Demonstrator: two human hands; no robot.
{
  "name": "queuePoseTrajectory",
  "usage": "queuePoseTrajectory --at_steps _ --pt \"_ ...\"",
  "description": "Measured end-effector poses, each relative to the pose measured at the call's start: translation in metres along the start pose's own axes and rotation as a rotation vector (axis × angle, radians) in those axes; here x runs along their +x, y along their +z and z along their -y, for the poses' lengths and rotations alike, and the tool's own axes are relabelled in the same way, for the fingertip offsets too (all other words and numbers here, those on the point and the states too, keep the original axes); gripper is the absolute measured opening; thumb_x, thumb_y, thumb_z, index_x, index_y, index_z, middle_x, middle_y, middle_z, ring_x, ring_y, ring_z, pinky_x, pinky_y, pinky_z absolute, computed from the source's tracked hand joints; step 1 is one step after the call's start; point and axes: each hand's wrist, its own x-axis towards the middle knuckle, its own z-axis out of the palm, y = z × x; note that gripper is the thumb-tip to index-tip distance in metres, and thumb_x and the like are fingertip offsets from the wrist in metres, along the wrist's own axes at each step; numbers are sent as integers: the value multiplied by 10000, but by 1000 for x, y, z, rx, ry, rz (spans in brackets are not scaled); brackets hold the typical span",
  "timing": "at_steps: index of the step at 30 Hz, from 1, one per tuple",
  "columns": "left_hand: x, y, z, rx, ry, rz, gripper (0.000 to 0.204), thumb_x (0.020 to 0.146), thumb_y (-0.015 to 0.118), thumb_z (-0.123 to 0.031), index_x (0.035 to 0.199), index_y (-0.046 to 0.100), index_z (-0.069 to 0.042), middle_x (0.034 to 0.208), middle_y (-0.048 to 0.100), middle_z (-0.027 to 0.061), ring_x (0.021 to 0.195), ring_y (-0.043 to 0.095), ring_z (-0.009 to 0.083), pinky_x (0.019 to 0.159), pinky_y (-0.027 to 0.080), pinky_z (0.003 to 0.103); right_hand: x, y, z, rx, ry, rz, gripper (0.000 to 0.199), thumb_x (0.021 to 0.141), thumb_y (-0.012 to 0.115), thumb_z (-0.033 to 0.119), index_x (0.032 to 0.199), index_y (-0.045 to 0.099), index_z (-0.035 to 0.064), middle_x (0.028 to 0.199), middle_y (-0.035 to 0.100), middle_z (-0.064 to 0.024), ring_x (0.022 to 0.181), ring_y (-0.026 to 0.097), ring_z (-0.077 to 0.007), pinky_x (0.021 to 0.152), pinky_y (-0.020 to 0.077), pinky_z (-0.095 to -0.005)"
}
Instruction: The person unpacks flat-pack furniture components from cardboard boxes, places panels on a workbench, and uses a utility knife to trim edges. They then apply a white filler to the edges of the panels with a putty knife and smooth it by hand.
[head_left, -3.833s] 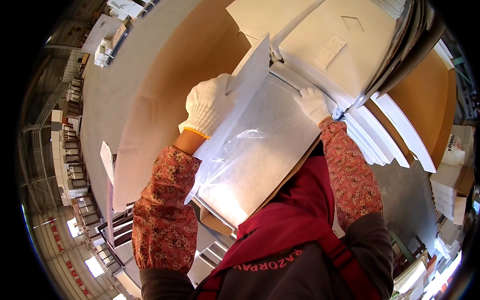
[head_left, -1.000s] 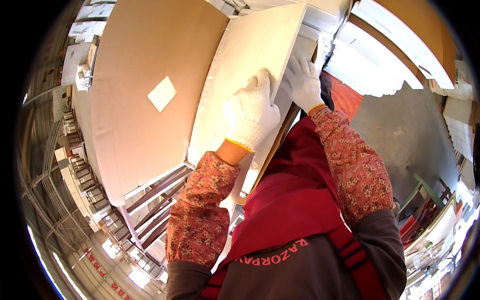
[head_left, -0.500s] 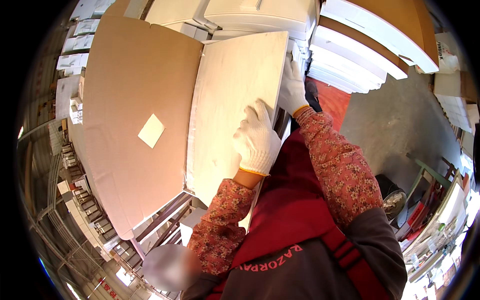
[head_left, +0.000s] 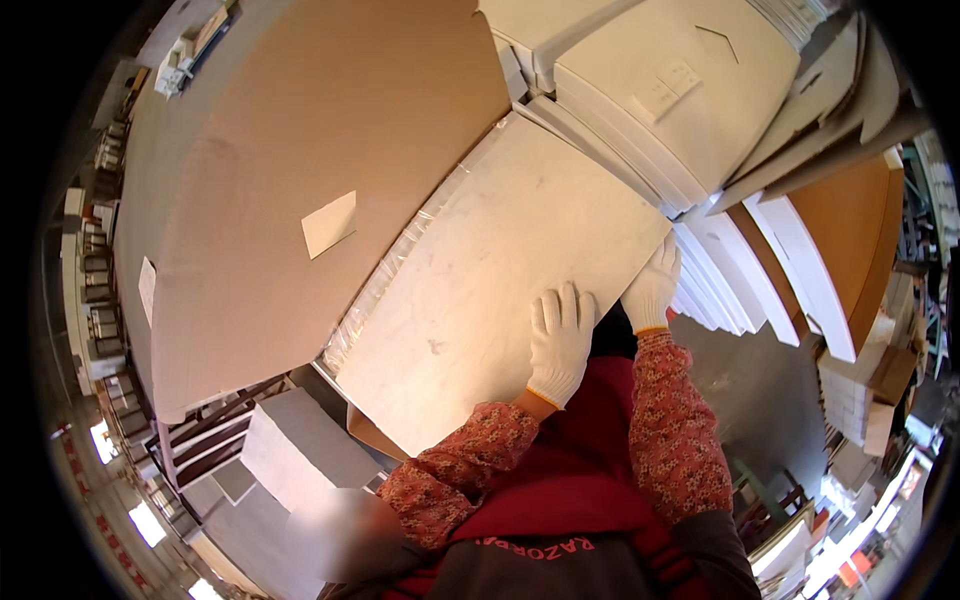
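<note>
A pale, smooth board (head_left: 500, 260) with faint grey smudges lies in front of me, slanting up to the right. My left hand (head_left: 562, 345), in a white knitted glove, rests flat on its near right part with the fingers stretched out. Along the board's right edge, close to its far right corner, is my right hand (head_left: 654, 288), gloved alike. Its fingers reach straight along that edge, and part of the hand is hidden there. Clear plastic film (head_left: 405, 250) shows along the board's left edge, beside a large brown cardboard sheet (head_left: 290, 150).
A small cream paper piece (head_left: 330, 225) lies on the cardboard. Stacked white boxes (head_left: 680, 90) stand beyond the board, with leaning cardboard sheets (head_left: 800, 140) to their right. White and brown panels (head_left: 800, 270) are piled at my right. A grey-white block (head_left: 310, 445) sits low on the left.
My view has turned, so the board and cardboard now slant to the right and more stacked boxes show. My left hand is nearer the board's right edge; my right hand stays along that edge.
</note>
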Motion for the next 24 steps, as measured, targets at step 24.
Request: queuePoseTrajectory --at_steps 24 --pt "-29 8 32 94 204 11 503 943 501 -227 1361 526 52 1409 532 275 1259 539 471 986 473 511 -16 5 6 297 152 215 541 1052 460 276 1496 374 -22 1489 438 -264 1249 511 -458 1027 429 -501"
